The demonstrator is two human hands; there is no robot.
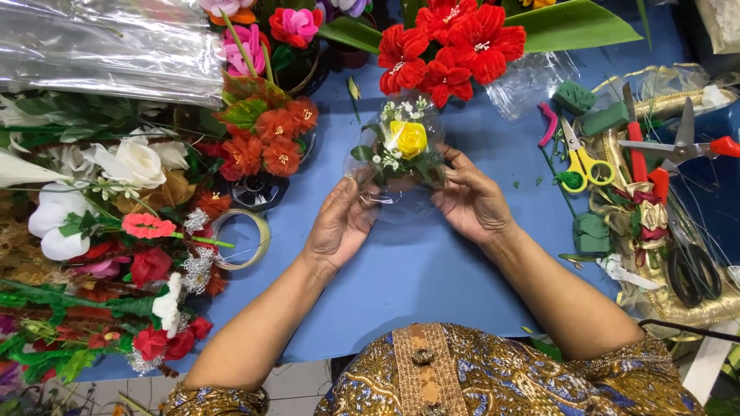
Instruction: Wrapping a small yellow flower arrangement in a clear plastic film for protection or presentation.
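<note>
Head view. I see my left hand (339, 223) and right hand (472, 202) both gripping a small corsage (405, 146), a yellow rose with white sprigs and green leaves, held just above the blue worktop (432, 270) inside clear cellophane wrap (378, 189). By my judgement the flowers are assembled and the wrap is partly around them; closing it remains. Yellow scissors (583, 163) lie to the right, a tape roll (243, 239) to the left.
</note>
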